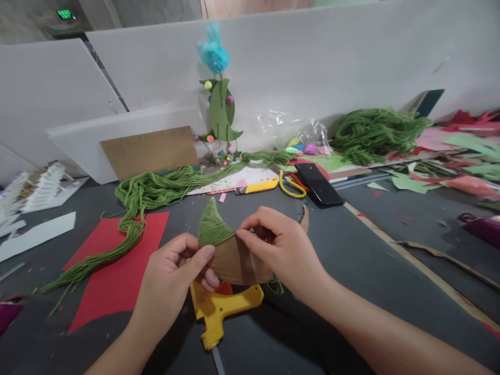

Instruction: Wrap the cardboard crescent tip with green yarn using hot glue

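A crescent-shaped piece of brown cardboard (234,260) is held up between both hands, its left tip wrapped in green yarn (213,225). My left hand (182,265) grips the piece at its lower left, thumb in front and fingers behind. With thumb and forefinger, my right hand (279,250) pinches the yarn strand at the edge of the wrapped part. A loop of loose yarn (274,286) hangs below the right hand. Right under the cardboard lies a yellow glue gun (230,307) with a glue stick at its end, its upper part partly hidden.
Red paper (113,281) and a green yarn skein (156,187) lie left. Beyond the hands are a yellow cutter (258,186), scissors (291,187) and a black phone (319,183). A decorated green figure (222,112) stands at the white board; more yarn (378,133) and paper scraps lie right.
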Action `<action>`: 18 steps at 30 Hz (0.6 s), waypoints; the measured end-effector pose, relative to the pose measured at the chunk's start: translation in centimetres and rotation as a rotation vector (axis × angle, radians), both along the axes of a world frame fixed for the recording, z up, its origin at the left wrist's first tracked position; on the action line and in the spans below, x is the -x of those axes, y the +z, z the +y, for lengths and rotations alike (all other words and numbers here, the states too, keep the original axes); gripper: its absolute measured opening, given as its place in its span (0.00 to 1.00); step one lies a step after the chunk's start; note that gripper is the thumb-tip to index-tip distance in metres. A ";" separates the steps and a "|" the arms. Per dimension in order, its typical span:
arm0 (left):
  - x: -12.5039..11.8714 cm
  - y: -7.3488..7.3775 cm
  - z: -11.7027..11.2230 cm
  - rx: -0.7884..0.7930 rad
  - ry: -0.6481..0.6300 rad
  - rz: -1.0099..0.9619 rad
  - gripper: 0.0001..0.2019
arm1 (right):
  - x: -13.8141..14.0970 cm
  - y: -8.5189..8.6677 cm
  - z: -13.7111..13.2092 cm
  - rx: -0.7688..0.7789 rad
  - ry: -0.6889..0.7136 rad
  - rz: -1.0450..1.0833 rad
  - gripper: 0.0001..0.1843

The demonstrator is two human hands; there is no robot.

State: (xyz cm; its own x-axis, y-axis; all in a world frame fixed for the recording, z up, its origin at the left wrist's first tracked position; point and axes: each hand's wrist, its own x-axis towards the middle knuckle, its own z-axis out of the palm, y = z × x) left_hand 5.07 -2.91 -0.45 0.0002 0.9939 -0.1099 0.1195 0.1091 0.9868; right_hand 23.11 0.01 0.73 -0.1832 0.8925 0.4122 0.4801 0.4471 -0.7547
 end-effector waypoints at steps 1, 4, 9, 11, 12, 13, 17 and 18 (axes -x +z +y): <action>0.0 0.0 -0.1 0.001 -0.001 -0.003 0.11 | 0.0 0.1 0.0 0.019 -0.003 0.009 0.05; 0.0 0.0 -0.2 0.001 0.006 -0.012 0.10 | 0.0 0.5 -0.1 0.080 -0.013 0.030 0.05; 0.0 -0.2 -0.2 -0.010 -0.003 -0.004 0.10 | -0.1 1.2 0.2 0.272 0.012 0.062 0.04; 0.1 -0.2 -0.1 -0.008 -0.017 0.003 0.10 | -0.4 1.3 0.5 0.355 0.065 0.082 0.04; 0.2 -0.2 -0.1 -0.005 -0.021 0.005 0.10 | -0.5 1.4 0.6 0.396 0.093 0.084 0.05; 0.2 -0.3 -0.1 -0.004 -0.020 0.006 0.10 | -0.6 1.4 0.7 0.430 0.114 0.083 0.06; 0.3 -0.2 0.0 -0.015 -0.005 -0.040 0.10 | -0.6 1.6 0.6 0.457 0.138 0.093 0.06; 0.2 -0.1 0.0 -0.012 0.003 -0.073 0.10 | -0.5 1.7 0.5 0.437 0.126 0.106 0.06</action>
State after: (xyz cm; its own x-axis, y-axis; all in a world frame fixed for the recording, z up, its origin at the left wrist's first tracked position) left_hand 4.83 -2.90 -0.51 0.0051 0.9952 -0.0980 0.0468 0.0976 0.9941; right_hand 23.62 0.50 2.38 -0.2789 0.9600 0.0246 0.3524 0.1261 -0.9273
